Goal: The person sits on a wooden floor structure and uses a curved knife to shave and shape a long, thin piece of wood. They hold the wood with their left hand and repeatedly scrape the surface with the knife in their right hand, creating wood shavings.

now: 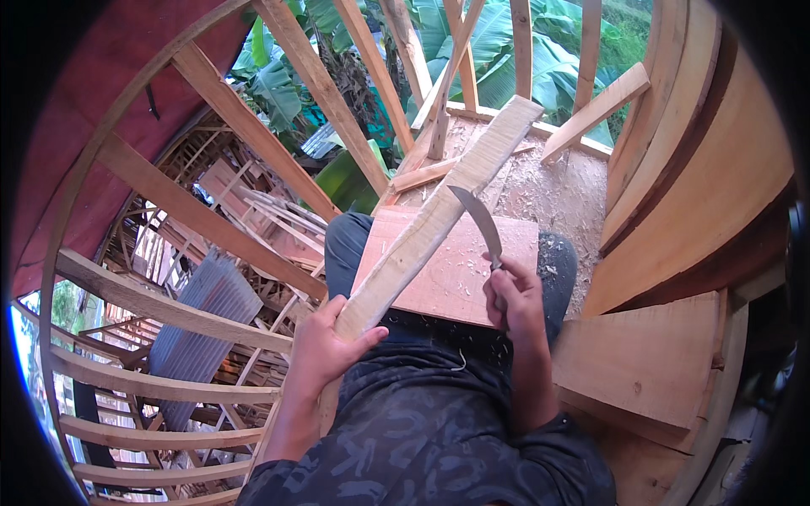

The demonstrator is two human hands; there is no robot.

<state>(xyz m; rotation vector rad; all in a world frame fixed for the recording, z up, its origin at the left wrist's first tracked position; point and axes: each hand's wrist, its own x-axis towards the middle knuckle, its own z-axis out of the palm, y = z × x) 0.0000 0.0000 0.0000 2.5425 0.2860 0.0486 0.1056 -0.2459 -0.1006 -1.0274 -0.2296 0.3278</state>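
Gripping a curved grey metal knife (484,223) over a pinkish wooden board (460,287), the right hand (515,295) could slip if the long pale wooden plank (440,218) across that board, clasped at one end by the left hand (327,344), wobbles.

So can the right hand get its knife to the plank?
Likely yes: the right hand holds the knife, its tip overlapping the plank in this view, and nothing shows between them. Touching or not, I can't tell. The left hand grips the near end, clear of the knife.
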